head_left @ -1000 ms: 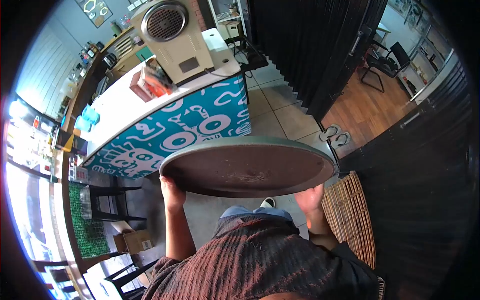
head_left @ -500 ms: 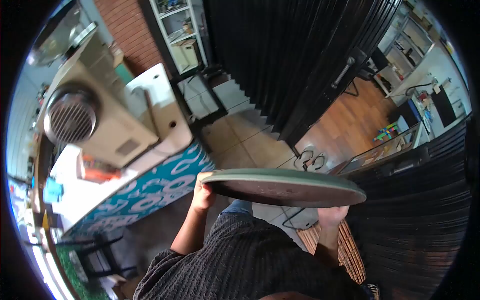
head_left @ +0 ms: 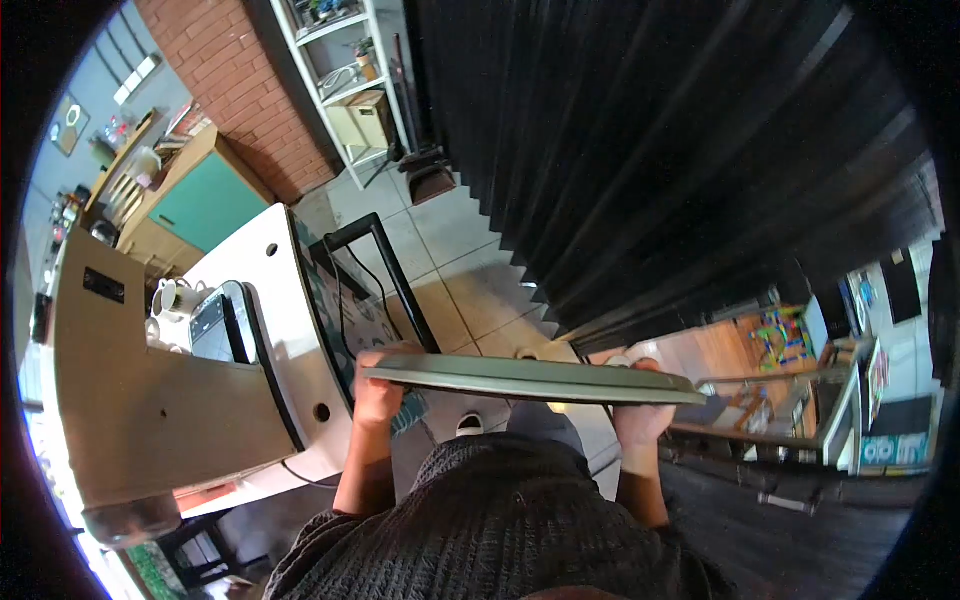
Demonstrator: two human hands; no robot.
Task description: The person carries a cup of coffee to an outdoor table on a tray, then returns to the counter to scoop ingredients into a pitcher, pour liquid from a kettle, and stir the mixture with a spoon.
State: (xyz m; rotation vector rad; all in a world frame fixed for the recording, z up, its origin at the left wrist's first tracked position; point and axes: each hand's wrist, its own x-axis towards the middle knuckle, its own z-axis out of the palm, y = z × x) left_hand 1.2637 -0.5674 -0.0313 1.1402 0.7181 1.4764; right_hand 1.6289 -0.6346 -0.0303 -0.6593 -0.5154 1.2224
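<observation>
A large round tray (head_left: 530, 378), green-grey on its rim and side, is seen almost edge-on in front of my body. My left hand (head_left: 380, 388) grips its left end, fingers over the top side. Around the right end is my right hand (head_left: 642, 405), with the thumb side above the rim and the palm beneath. The tray's dark face is hidden from this angle.
A white counter (head_left: 290, 365) holding a beige machine (head_left: 150, 390) and white mugs (head_left: 178, 298) stands at the left. A black frame (head_left: 395, 275) juts out beside it. Black folding shutters (head_left: 640, 170) rise ahead right; a white shelf (head_left: 345, 85) stands behind.
The view has turned right, past the counter's front and along the shutters. The tray has tilted from showing its dark face to nearly edge-on, still held by both hands.
</observation>
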